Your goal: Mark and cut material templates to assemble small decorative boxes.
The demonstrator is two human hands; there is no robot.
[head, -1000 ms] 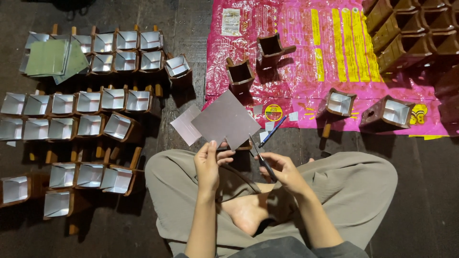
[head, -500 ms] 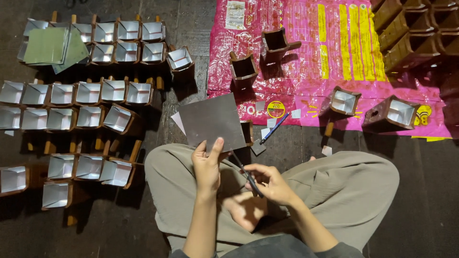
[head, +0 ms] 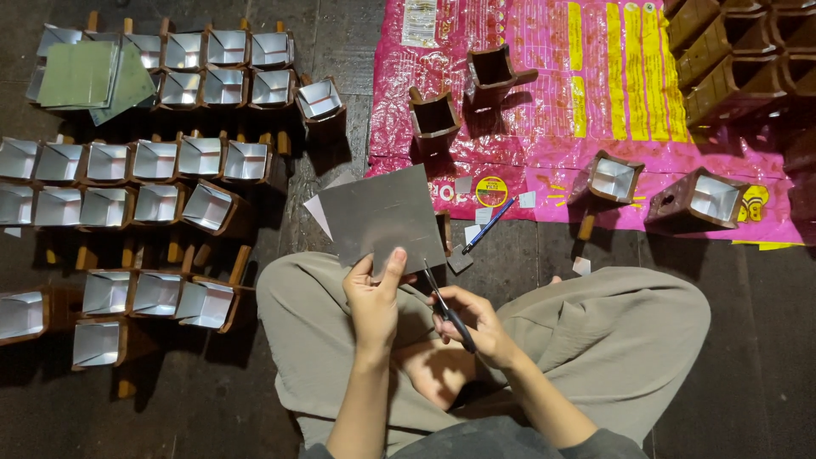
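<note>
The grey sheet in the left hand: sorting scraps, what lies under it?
Under the grey sheet, a paler sheet's corner pokes out left; whatever else lies beneath is covered.

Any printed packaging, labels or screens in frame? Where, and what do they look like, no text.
Plastic sack: spread flat on the floor, upper right; bright pink with yellow panels and a white patch at its top edge.
Round sticker: on the sack's lower edge, just beyond the grey sheet in the left hand; yellow with a red band.
No screens or signs in view.
</note>
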